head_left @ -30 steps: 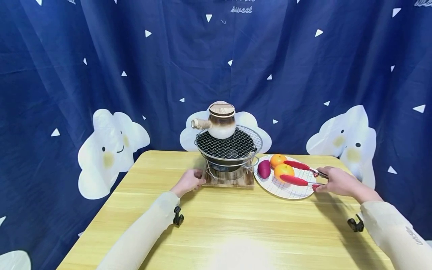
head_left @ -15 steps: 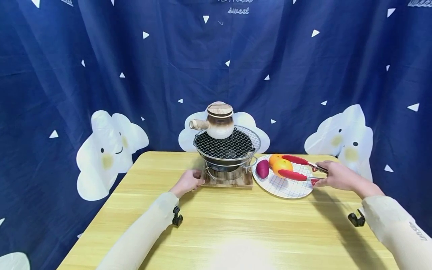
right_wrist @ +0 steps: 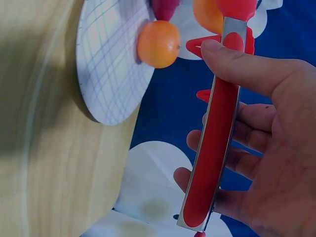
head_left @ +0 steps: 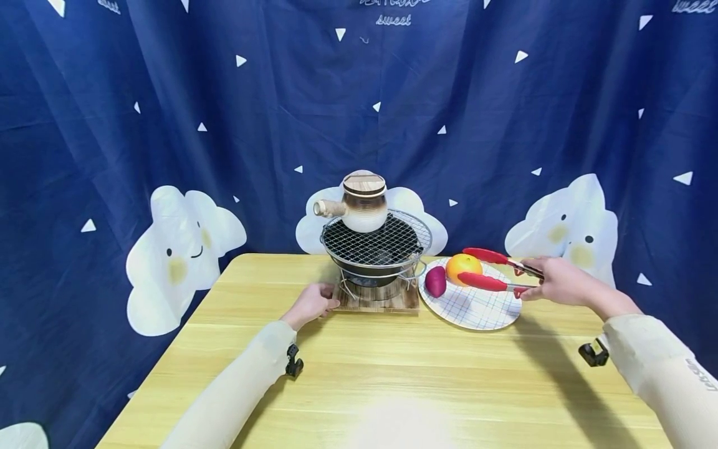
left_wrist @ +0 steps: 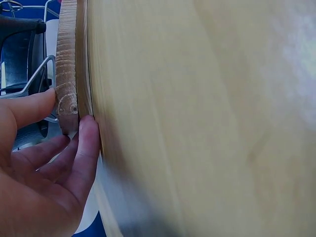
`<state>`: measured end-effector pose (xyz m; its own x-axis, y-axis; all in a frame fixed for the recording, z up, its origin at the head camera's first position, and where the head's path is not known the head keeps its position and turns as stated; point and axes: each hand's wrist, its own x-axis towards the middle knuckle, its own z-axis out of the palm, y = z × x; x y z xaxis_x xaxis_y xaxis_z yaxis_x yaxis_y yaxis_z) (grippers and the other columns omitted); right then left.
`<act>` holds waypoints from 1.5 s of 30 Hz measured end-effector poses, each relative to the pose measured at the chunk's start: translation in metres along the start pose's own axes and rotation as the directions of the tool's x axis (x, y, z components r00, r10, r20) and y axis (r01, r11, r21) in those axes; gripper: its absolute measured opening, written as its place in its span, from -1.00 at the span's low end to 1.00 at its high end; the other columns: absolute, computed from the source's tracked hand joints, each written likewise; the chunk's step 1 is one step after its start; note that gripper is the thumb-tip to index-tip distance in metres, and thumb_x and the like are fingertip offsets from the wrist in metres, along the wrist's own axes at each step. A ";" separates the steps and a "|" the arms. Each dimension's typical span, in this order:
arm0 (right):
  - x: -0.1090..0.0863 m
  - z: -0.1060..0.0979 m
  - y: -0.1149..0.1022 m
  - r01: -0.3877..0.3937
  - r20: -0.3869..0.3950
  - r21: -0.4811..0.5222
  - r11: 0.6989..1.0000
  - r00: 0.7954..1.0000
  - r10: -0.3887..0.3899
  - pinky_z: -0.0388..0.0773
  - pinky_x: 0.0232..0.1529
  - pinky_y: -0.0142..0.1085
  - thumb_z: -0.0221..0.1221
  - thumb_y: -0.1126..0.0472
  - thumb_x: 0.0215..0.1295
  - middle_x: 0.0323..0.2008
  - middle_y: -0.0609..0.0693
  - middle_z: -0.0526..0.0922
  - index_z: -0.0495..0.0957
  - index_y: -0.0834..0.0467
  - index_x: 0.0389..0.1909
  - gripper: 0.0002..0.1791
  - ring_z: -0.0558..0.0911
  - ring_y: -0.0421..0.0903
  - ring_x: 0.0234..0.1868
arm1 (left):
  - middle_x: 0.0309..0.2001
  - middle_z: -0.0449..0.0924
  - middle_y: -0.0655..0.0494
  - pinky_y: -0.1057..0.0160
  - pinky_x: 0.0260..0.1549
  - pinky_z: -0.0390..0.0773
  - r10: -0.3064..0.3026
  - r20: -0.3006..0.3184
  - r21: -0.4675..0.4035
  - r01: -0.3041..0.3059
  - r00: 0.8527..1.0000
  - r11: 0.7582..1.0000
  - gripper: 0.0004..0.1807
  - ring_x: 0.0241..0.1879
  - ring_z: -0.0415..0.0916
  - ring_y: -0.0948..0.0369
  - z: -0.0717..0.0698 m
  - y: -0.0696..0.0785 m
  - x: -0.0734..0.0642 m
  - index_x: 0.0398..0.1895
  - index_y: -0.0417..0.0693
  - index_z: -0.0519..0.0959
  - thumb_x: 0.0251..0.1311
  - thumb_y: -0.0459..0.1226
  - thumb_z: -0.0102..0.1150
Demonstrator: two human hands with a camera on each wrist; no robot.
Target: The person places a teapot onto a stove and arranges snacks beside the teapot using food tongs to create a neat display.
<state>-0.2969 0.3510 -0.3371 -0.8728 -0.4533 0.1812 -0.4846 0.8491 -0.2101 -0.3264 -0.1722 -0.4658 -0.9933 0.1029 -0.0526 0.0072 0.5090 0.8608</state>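
Observation:
My right hand [head_left: 561, 280] grips a pair of red-tipped metal tongs [right_wrist: 215, 153]. Between the tong arms an orange [head_left: 464, 269] is held above the round plate [head_left: 488, 315], as the right wrist view shows. A second orange [right_wrist: 159, 44] sits on that plate; the head view hides it behind the raised one. Beside them lies a purple-red oval piece of produce [head_left: 435, 282]. With thumb and fingers, my left hand [head_left: 310, 304] pinches the left front corner of a wooden base board [left_wrist: 66, 74] under the grill.
On the board stands a round black grill [head_left: 364, 269] with a wire mesh [head_left: 387, 243]. A side-handled pot [head_left: 364, 212] with a wooden lid rests on the mesh. A blue curtain [head_left: 269, 125] hangs right behind the table [head_left: 336, 374].
The tongs and the orange between them have risen and shifted slightly back, now covering the second orange in the head view. The left hand has stayed on the board.

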 end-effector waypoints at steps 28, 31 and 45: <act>0.026 -0.040 -0.020 -0.048 0.062 -0.021 0.999 0.997 0.049 0.40 -0.39 -0.23 0.54 -0.01 -0.01 -0.33 0.02 0.61 0.42 0.46 0.27 -0.07 0.46 -0.11 -0.43 | -0.05 0.66 -0.13 0.25 -0.50 0.62 -0.001 -0.006 0.002 0.001 1.000 1.000 -0.46 -0.48 0.57 0.14 0.002 -0.002 0.003 0.24 -0.31 0.51 0.16 -0.37 0.34; 0.029 -0.044 -0.023 -0.053 0.067 -0.012 0.999 0.996 0.054 0.39 -0.42 -0.26 0.53 -0.01 0.00 -0.37 -0.02 0.60 0.46 0.41 0.25 -0.13 0.46 -0.11 -0.44 | -0.05 0.66 -0.14 0.25 -0.49 0.62 -0.001 -0.004 0.006 0.001 1.000 1.000 -0.45 -0.48 0.57 0.13 0.002 -0.002 0.003 0.25 -0.32 0.50 0.16 -0.37 0.34; 0.044 -0.056 -0.038 -0.109 0.088 0.028 0.994 0.990 0.106 0.37 -0.43 -0.23 0.50 -0.01 0.06 -0.39 0.04 0.55 0.28 0.50 0.37 0.01 0.46 -0.06 -0.39 | -0.01 0.65 -0.17 0.27 -0.49 0.61 0.000 -0.003 -0.007 0.000 1.000 1.000 -0.44 -0.46 0.57 0.13 0.002 -0.002 0.003 0.26 -0.32 0.49 0.16 -0.38 0.33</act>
<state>-0.3132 0.3143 -0.2672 -0.9209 -0.3831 0.0725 -0.3884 0.8853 -0.2556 -0.3287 -0.1712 -0.4687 -0.9937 0.1003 -0.0508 0.0066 0.5033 0.8641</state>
